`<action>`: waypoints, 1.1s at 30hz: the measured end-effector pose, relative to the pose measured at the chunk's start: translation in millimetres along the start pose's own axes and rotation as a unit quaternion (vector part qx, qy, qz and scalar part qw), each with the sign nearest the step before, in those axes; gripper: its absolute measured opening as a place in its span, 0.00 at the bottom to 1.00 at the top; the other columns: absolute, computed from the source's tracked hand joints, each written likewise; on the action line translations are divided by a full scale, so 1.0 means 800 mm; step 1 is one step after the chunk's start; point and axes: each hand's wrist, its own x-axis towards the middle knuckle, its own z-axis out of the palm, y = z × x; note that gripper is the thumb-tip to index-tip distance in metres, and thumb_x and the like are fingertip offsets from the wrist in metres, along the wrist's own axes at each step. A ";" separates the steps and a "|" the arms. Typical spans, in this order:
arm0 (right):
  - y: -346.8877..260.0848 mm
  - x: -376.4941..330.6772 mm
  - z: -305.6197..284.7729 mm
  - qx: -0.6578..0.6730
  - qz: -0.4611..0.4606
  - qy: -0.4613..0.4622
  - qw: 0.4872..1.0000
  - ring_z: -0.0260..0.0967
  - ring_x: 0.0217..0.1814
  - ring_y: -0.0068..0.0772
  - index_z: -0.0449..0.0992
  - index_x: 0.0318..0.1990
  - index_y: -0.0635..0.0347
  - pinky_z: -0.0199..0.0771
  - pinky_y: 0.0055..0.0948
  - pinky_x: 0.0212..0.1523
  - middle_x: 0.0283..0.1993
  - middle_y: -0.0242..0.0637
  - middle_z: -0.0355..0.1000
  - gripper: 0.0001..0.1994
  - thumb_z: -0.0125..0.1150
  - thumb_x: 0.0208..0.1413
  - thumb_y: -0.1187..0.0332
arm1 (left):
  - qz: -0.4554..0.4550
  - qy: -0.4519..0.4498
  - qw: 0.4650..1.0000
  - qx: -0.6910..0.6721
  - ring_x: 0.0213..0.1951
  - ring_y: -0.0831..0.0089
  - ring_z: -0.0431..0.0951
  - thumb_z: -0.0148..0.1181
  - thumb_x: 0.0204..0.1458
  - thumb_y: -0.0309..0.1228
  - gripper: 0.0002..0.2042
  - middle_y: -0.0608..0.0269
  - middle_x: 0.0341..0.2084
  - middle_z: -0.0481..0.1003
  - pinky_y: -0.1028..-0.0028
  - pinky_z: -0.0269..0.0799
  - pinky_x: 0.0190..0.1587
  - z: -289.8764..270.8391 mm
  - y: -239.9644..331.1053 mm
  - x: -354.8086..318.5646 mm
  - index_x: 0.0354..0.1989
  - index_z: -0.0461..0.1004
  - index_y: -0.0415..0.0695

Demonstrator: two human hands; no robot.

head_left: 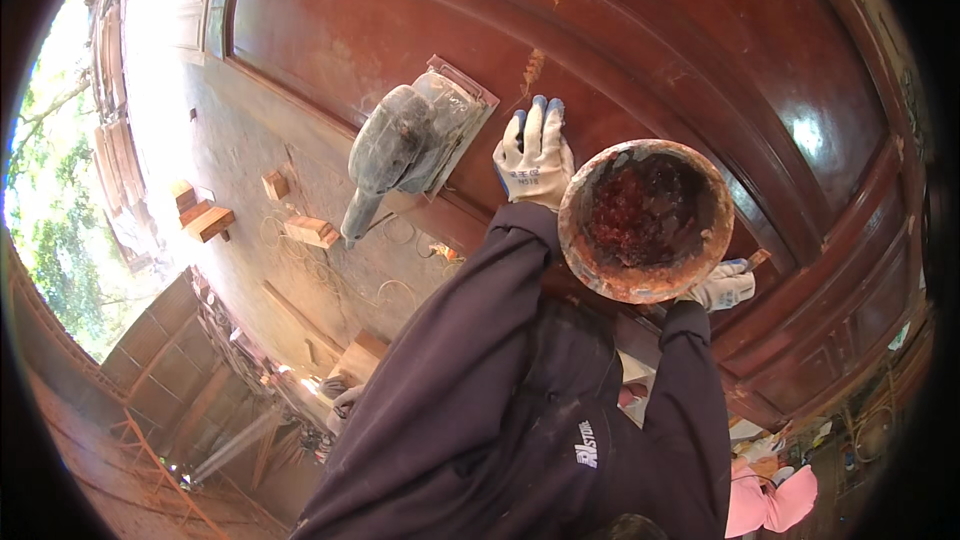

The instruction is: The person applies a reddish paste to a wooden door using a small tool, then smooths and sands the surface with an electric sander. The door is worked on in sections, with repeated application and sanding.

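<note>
My left hand [537,158], in a white glove with blue fingertips, lies with its fingers stretched out on the reddish-brown wooden door [640,70]. Just beyond its fingertips is a rough tan patch [533,71] in the finish. A round bowl [648,285] with a crusted rim, holding dark red, lumpy paste [635,220], is between my hands; what bears it is hidden. My gloved right hand [722,287] is partly behind the bowl's lower right side, fingers curled. A small brown piece [759,258] shows at its fingertips, too little to name.
A dusty grey power sander [400,140] rests on the door's left edge, left of my left hand. Several wood blocks [312,231] and cut-offs lie on the concrete floor [240,160]. Pink cloth [770,498] and clutter are at the lower right.
</note>
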 end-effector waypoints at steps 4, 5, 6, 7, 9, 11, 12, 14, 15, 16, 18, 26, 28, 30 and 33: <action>0.017 0.004 0.010 0.008 -0.009 0.009 1.000 0.67 0.43 0.54 0.68 0.42 0.65 0.66 0.49 0.40 0.43 0.52 0.66 0.10 0.51 0.67 0.65 | -0.010 -0.021 1.000 -0.006 0.57 0.57 0.71 0.62 0.47 0.31 0.26 0.61 0.61 0.70 0.56 0.68 0.53 -0.003 0.003 0.003 0.59 0.74 0.56; 0.015 0.005 0.010 0.011 -0.014 0.010 1.000 0.67 0.43 0.54 0.68 0.42 0.65 0.66 0.49 0.40 0.43 0.52 0.66 0.10 0.51 0.67 0.65 | -0.007 -0.030 1.000 0.001 0.58 0.59 0.70 0.61 0.48 0.33 0.26 0.62 0.63 0.68 0.57 0.68 0.53 -0.004 0.000 0.002 0.60 0.74 0.57; 0.012 0.005 0.010 0.013 -0.019 0.011 1.000 0.67 0.43 0.54 0.68 0.42 0.65 0.66 0.48 0.40 0.43 0.52 0.66 0.10 0.51 0.67 0.65 | -0.008 -0.029 1.000 0.003 0.58 0.58 0.70 0.61 0.48 0.33 0.26 0.58 0.64 0.67 0.56 0.68 0.53 -0.003 -0.002 0.000 0.60 0.73 0.57; 0.009 0.004 0.008 0.013 -0.021 0.010 1.000 0.67 0.43 0.54 0.68 0.42 0.66 0.66 0.48 0.40 0.42 0.52 0.66 0.10 0.51 0.67 0.66 | -0.017 -0.039 0.999 0.009 0.59 0.57 0.69 0.60 0.49 0.34 0.26 0.57 0.64 0.67 0.55 0.68 0.54 -0.003 -0.002 0.000 0.60 0.74 0.58; 0.003 0.001 0.005 0.015 -0.024 0.008 1.000 0.67 0.43 0.54 0.68 0.42 0.66 0.67 0.48 0.40 0.42 0.52 0.66 0.09 0.51 0.67 0.66 | -0.026 -0.043 0.999 0.014 0.59 0.55 0.69 0.60 0.49 0.34 0.25 0.56 0.65 0.67 0.54 0.68 0.55 -0.003 0.001 -0.001 0.60 0.74 0.58; -0.003 0.000 0.000 0.014 -0.020 0.004 1.000 0.67 0.43 0.54 0.68 0.42 0.66 0.67 0.48 0.40 0.42 0.52 0.65 0.09 0.51 0.67 0.67 | -0.012 -0.034 0.999 0.000 0.59 0.53 0.69 0.59 0.50 0.34 0.25 0.54 0.65 0.67 0.53 0.69 0.54 0.001 -0.003 -0.001 0.60 0.74 0.58; -0.006 -0.002 -0.002 0.013 -0.017 0.002 1.000 0.67 0.43 0.54 0.68 0.42 0.66 0.67 0.48 0.40 0.42 0.52 0.65 0.09 0.51 0.67 0.68 | -0.006 -0.032 0.999 -0.001 0.58 0.52 0.70 0.59 0.49 0.34 0.25 0.54 0.65 0.67 0.52 0.70 0.53 0.003 -0.004 0.000 0.60 0.74 0.57; -0.007 -0.002 -0.005 0.010 -0.011 -0.001 1.000 0.67 0.43 0.54 0.68 0.42 0.67 0.67 0.48 0.40 0.42 0.52 0.65 0.08 0.50 0.67 0.68 | 0.007 -0.030 0.999 -0.017 0.57 0.50 0.71 0.60 0.49 0.32 0.25 0.53 0.64 0.67 0.52 0.70 0.52 0.006 -0.006 0.000 0.60 0.74 0.56; -0.012 -0.001 -0.005 0.012 -0.009 -0.003 1.000 0.67 0.43 0.54 0.68 0.42 0.67 0.68 0.48 0.40 0.42 0.52 0.65 0.08 0.50 0.67 0.69 | 0.010 -0.020 1.000 0.001 0.57 0.50 0.71 0.61 0.48 0.31 0.26 0.53 0.63 0.69 0.53 0.70 0.52 0.006 -0.005 0.002 0.60 0.74 0.56; -0.019 0.000 -0.009 0.008 0.012 -0.029 0.999 0.67 0.43 0.55 0.68 0.43 0.67 0.68 0.48 0.41 0.43 0.54 0.65 0.08 0.52 0.66 0.69 | 0.008 -0.018 1.000 0.011 0.56 0.51 0.72 0.61 0.48 0.30 0.26 0.54 0.63 0.70 0.53 0.71 0.52 0.004 -0.004 0.003 0.60 0.74 0.56; -0.016 -0.005 -0.011 0.017 -0.005 -0.028 0.999 0.68 0.43 0.56 0.68 0.45 0.68 0.68 0.49 0.41 0.44 0.55 0.65 0.09 0.52 0.66 0.69 | 0.016 -0.004 0.999 0.032 0.54 0.51 0.73 0.61 0.47 0.30 0.25 0.55 0.61 0.71 0.54 0.72 0.51 0.002 -0.002 0.005 0.58 0.75 0.56; -0.028 0.004 -0.022 0.022 0.000 -0.002 1.000 0.69 0.44 0.57 0.68 0.42 0.65 0.68 0.52 0.43 0.46 0.54 0.67 0.08 0.55 0.61 0.71 | 0.083 0.017 0.995 0.044 0.51 0.51 0.75 0.60 0.49 0.29 0.24 0.51 0.60 0.72 0.55 0.76 0.50 0.018 -0.022 -0.001 0.59 0.74 0.55; -0.029 0.005 -0.025 0.019 0.011 -0.008 1.000 0.68 0.45 0.57 0.69 0.43 0.64 0.67 0.53 0.45 0.46 0.53 0.67 0.08 0.55 0.62 0.69 | 0.091 0.009 0.995 0.044 0.52 0.50 0.75 0.60 0.50 0.29 0.24 0.51 0.60 0.72 0.55 0.75 0.51 0.022 -0.026 -0.002 0.59 0.74 0.55; -0.031 0.007 -0.027 0.039 0.012 -0.029 0.999 0.67 0.46 0.55 0.69 0.42 0.63 0.66 0.52 0.47 0.46 0.51 0.67 0.08 0.55 0.62 0.67 | 0.103 -0.002 0.991 0.087 0.53 0.53 0.75 0.56 0.59 0.37 0.19 0.52 0.60 0.72 0.56 0.74 0.54 0.020 -0.032 -0.005 0.60 0.73 0.53; -0.027 0.002 -0.024 0.031 0.015 -0.022 0.999 0.67 0.49 0.54 0.69 0.41 0.62 0.65 0.53 0.48 0.47 0.49 0.68 0.08 0.57 0.61 0.68 | 0.115 0.011 0.990 0.086 0.54 0.53 0.74 0.55 0.59 0.38 0.20 0.52 0.60 0.71 0.56 0.73 0.54 0.021 -0.025 -0.007 0.60 0.72 0.52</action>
